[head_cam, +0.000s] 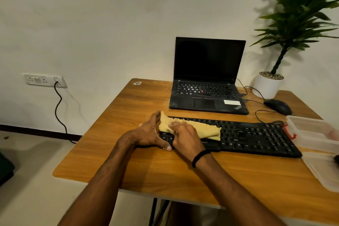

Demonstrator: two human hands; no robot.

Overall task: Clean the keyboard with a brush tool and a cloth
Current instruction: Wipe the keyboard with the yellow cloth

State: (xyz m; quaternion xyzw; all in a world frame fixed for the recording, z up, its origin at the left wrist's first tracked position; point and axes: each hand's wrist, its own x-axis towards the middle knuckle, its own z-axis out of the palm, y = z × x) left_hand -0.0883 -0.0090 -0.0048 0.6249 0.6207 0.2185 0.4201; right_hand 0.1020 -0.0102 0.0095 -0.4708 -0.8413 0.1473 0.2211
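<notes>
Both hands work at the left end of the black keyboard point(256, 137), which lies across the middle of the tabletop point(128, 167). The left hand point(146, 134) clasps that end, thumb on the front edge and fingers over the back. The right hand point(185, 137), a black wristband point(200, 158) on its wrist, has its fingers curled down into the yellow cloth point(201, 128) (they are blurred). The cloth lies folded over the keyboard's left half.

Bare wood runs from the left hand out to the tabletop's left edge, and a broad bare strip lies between the keyboard and the near edge. Behind the keyboard only a narrow gap separates it from an open laptop point(207, 79), screen dark, set toward the far edge. Near the far right corner sit a black mouse point(278, 106) and a white plant pot point(267, 84). At the right edge a clear plastic container point(311, 130) with a red clip stands just beside the keyboard's right end, and a clear lid point(322, 169) lies nearer.

On the plain pale wall at the left, a socket plate point(44, 80) holds a plug, its black cable point(58, 108) hanging to the floor.
</notes>
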